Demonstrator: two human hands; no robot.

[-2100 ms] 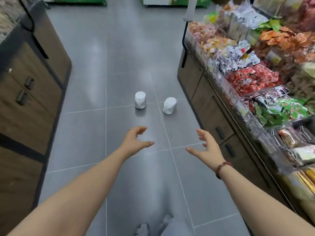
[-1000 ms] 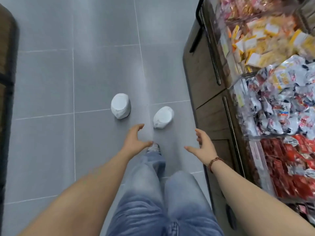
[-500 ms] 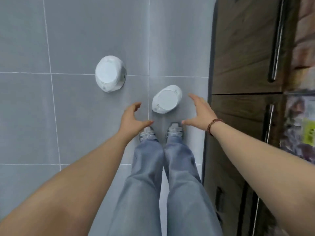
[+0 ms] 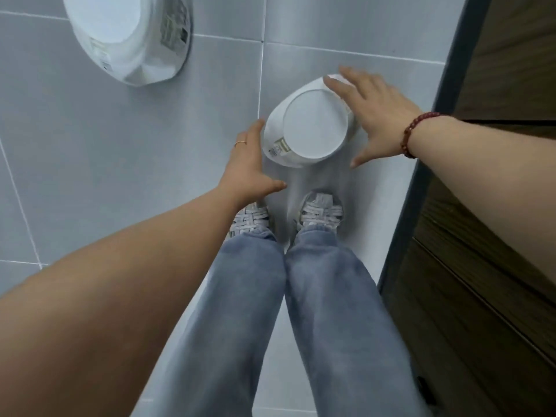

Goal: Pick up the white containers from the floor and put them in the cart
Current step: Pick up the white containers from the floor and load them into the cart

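Note:
Two white containers stand on the grey tiled floor. The nearer white container (image 4: 307,127) is just ahead of my shoes, seen from above with its round lid toward me. My left hand (image 4: 249,167) is open at its left side, fingertips at its wall. My right hand (image 4: 376,115), with a red bead bracelet on the wrist, is open and spread against its right side and top edge. The second white container (image 4: 129,34) stands further away at the upper left, partly cut off by the frame. No cart is in view.
A dark wooden cabinet (image 4: 496,206) with a dark base strip runs along the right, close to my right arm. My legs in blue jeans and my grey shoes (image 4: 319,209) stand right behind the nearer container. Grey floor tiles (image 4: 90,161) stretch to the left.
I have bent lower, so both containers look much larger. Both hands have closed in from in front of the nearer container to its two sides.

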